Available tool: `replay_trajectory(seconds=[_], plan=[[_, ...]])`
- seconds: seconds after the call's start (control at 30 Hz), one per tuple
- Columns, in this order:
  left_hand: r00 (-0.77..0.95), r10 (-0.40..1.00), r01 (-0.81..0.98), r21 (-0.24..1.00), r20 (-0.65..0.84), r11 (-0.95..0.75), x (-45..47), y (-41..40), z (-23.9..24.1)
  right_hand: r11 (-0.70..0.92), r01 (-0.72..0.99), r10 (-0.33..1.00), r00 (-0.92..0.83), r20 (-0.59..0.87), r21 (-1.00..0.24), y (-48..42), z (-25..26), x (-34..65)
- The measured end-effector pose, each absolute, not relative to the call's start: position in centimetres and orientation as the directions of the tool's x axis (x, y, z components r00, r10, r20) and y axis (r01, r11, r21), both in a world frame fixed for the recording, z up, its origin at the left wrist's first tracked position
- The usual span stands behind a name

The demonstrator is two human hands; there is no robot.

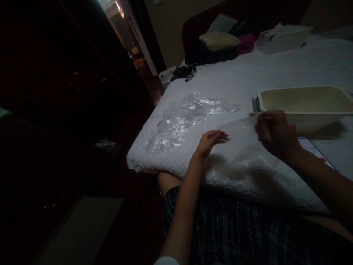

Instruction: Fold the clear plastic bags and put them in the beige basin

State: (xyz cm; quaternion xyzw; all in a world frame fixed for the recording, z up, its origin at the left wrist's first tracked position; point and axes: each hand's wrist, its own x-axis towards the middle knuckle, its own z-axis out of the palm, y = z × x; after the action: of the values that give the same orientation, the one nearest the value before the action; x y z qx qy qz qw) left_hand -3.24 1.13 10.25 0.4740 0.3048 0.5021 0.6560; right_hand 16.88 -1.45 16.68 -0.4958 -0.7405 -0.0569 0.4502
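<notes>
My right hand [275, 134] is closed in a pinch beside the near left corner of a cream plastic bin [309, 119]. From its fingertips a thin, see-through plastic bag [238, 130] stretches left over the bed, its outline faint. My left hand [211, 141] hovers at the other side of this plastic, fingers stretched out and slightly curved, a little blurred. Crumpled clear plastic bags [184, 117] lie spread on the white quilted bed [226, 77], to the left and beyond my left hand.
Partly under my right forearm is a flat device with a lit screen [316, 151]. A pillow [219, 40], a pink rolled cloth [246, 43] and a white box [284, 38] stand at the bed's head. Dark cabinets [55, 92] line the left. My lap is against the bed's edge.
</notes>
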Motion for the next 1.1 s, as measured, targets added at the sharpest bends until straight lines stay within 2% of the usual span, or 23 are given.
replay_trajectory(seconds=[0.13,0.23,0.33,0.47,0.6,0.77,0.97,1.1], plan=[[0.180,0.983,-0.275,0.962,0.046,0.006,-3.3,0.6,11.5,0.419,0.715,0.805,-0.007,0.593,-0.560,-1.6,16.5,16.7],[0.083,0.996,-0.181,0.983,0.038,-0.023,-3.5,0.2,13.0,0.448,0.606,0.847,-0.052,0.529,-0.657,-1.9,16.9,16.7],[0.012,0.998,-0.069,0.996,0.060,-0.060,-3.9,-0.2,14.8,0.540,0.593,0.795,-0.127,0.593,-0.597,-2.3,17.5,17.1],[0.006,0.991,0.015,0.991,0.133,-0.133,-4.3,-0.7,17.1,0.673,0.508,0.706,-0.225,0.671,-0.538,-2.5,17.9,17.3],[0.009,0.984,0.075,0.981,0.177,-0.177,-4.4,-1.0,19.0,0.694,0.531,0.661,-0.203,0.722,-0.486,-2.5,18.3,16.8],[-0.040,0.982,0.121,0.976,0.187,-0.181,-4.4,-0.9,21.5,0.630,0.440,0.737,-0.078,0.672,-0.640,-2.4,19.9,16.4],[-0.100,0.977,0.182,0.969,0.186,-0.166,-4.2,1.1,23.2,0.579,0.482,0.762,-0.032,0.647,-0.658,-1.3,22.9,15.9],[-0.014,0.996,0.188,0.978,0.092,-0.088,-4.0,3.3,21.4,0.408,0.475,0.888,-0.008,0.460,-0.780,0.7,22.1,16.2]])
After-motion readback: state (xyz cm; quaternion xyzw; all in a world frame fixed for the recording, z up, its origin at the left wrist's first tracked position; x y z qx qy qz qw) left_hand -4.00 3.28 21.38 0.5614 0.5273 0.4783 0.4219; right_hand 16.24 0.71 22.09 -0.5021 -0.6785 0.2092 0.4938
